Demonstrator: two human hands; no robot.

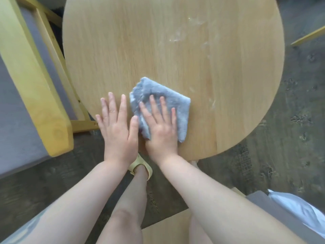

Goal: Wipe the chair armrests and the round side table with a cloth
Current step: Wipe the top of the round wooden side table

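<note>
R hand (161, 125) flat, fingers spread, pressing grey cloth (164, 101) onto round side table (158, 41) at approx 6 o'clock. L hand (117, 128) flat on tabletop just beside it, nothing held. White streaks (191, 30) at 1 o'clock, prob residue, blurry. Chair armrest (35, 85) at 9 o'clock.

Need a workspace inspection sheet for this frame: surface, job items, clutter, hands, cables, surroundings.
Surface: round wooden table, whitish smears toward its far right.
Job's things: grey-blue cloth folded flat on the table's near edge; chair armrest to the left of the table.
Clutter: nothing seen.
Hands: right hand pressed flat on the cloth; left hand flat on bare tabletop beside it.
Cables: nothing seen.
Surroundings: dark floor; yellow sandal under the table edge.
</note>
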